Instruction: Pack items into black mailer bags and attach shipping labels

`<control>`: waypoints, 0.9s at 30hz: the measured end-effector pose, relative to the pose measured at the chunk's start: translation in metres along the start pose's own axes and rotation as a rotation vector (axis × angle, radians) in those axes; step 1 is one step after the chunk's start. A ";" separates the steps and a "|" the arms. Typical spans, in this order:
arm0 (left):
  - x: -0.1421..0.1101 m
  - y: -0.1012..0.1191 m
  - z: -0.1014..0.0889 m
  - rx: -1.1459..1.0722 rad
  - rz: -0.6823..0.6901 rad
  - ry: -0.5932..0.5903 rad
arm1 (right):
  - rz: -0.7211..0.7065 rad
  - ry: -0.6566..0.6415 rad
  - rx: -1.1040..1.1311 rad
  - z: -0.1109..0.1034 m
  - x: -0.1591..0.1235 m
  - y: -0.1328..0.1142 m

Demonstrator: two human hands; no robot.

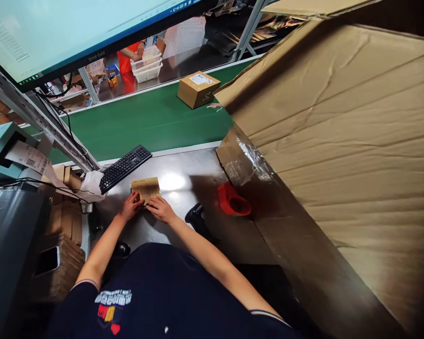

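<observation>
Your small, flat gold-brown packet with dark print [146, 186] lies on the shiny grey metal table [178, 161], just in front of the black keyboard [125, 168]. The step in hand looks like steadying or working its near edge. Your left hand [130, 206] touches the near left corner, fingers bent; your right hand [161, 210] reaches over the near right part, fingers slightly spread. Whether either pinches the edge, you can't tell from here. Any next move on it would call for light, even pressure from your 2 hands, or a firmer hold of the sides if lifting. To the right sit a black handheld device [195, 214] and a red plastic tape dispenser [229, 200]; beyond runs the green belt [144, 117].
</observation>
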State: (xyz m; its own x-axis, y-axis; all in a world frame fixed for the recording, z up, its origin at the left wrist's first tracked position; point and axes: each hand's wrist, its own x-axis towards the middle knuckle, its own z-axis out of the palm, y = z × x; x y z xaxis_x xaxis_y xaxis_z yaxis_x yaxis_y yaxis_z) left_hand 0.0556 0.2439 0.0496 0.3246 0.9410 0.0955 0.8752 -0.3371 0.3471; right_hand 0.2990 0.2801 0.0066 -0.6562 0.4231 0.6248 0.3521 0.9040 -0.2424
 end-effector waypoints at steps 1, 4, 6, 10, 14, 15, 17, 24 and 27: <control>0.000 0.000 0.002 0.003 -0.008 -0.003 | -0.005 0.005 -0.016 0.001 -0.001 0.000; 0.001 -0.001 0.007 0.005 -0.030 -0.011 | -0.024 0.003 -0.023 0.004 -0.003 0.002; 0.002 -0.002 0.009 0.003 -0.034 -0.013 | -0.022 -0.015 -0.013 0.006 -0.004 0.004; 0.003 -0.001 0.007 0.012 0.002 -0.014 | -0.012 -0.004 0.017 0.010 -0.005 0.006; 0.002 0.003 0.005 0.041 -0.003 -0.037 | 0.023 0.066 0.088 0.014 -0.003 0.004; 0.002 0.005 0.005 0.046 -0.016 -0.040 | 0.042 0.092 0.101 0.015 -0.002 0.004; 0.004 0.010 0.008 0.052 -0.048 -0.030 | 0.080 0.130 0.125 0.015 0.001 0.003; 0.004 0.038 0.016 -0.006 -0.131 0.144 | 0.113 0.176 0.236 0.002 0.009 -0.001; -0.006 0.051 0.017 -0.099 -0.176 0.173 | 0.322 0.165 0.408 -0.005 0.000 -0.001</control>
State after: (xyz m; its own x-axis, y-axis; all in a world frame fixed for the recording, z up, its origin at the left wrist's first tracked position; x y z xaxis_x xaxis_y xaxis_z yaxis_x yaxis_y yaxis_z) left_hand 0.1046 0.2210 0.0513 0.0967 0.9787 0.1809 0.8703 -0.1713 0.4617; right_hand 0.3018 0.2787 0.0104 -0.4331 0.6967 0.5719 0.2088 0.6948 -0.6882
